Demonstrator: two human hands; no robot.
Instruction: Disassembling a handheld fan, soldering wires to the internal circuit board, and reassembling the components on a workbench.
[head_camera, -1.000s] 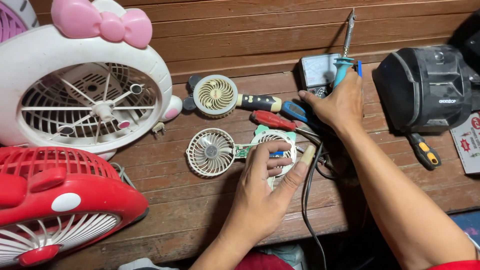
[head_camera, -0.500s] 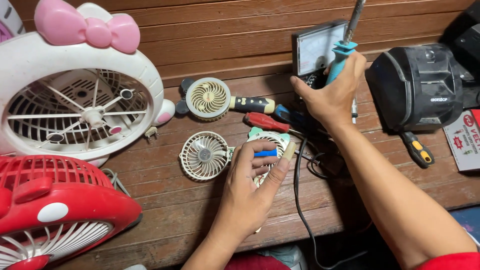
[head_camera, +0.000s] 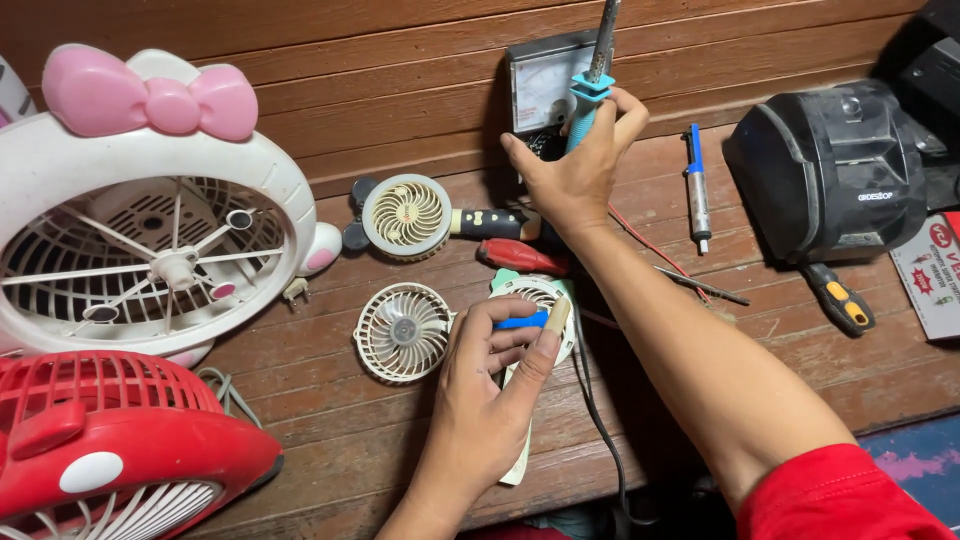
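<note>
My right hand (head_camera: 572, 170) grips a soldering iron (head_camera: 592, 75) with a light blue handle, held upright with its tip pointing up in front of a grey analog meter (head_camera: 545, 85). My left hand (head_camera: 490, 385) rests on a small white hand-held fan (head_camera: 540, 300) lying on the wooden table (head_camera: 330, 450). Its fingers pinch a small blue part (head_camera: 520, 321) against that fan. A detached round fan grille (head_camera: 402, 332) lies just left of this hand.
A large white fan with a pink bow (head_camera: 150, 240) and a red fan (head_camera: 110, 450) fill the left. Another small fan (head_camera: 407, 215), a red-handled tool (head_camera: 522, 257), a blue desoldering pump (head_camera: 697, 190), a yellow-black screwdriver (head_camera: 838, 298) and a black bag (head_camera: 830, 165) lie around. A black cord (head_camera: 600, 430) runs toward me.
My right hand has lifted the soldering iron up and away from the table toward the meter. My left hand stays on the small fan.
</note>
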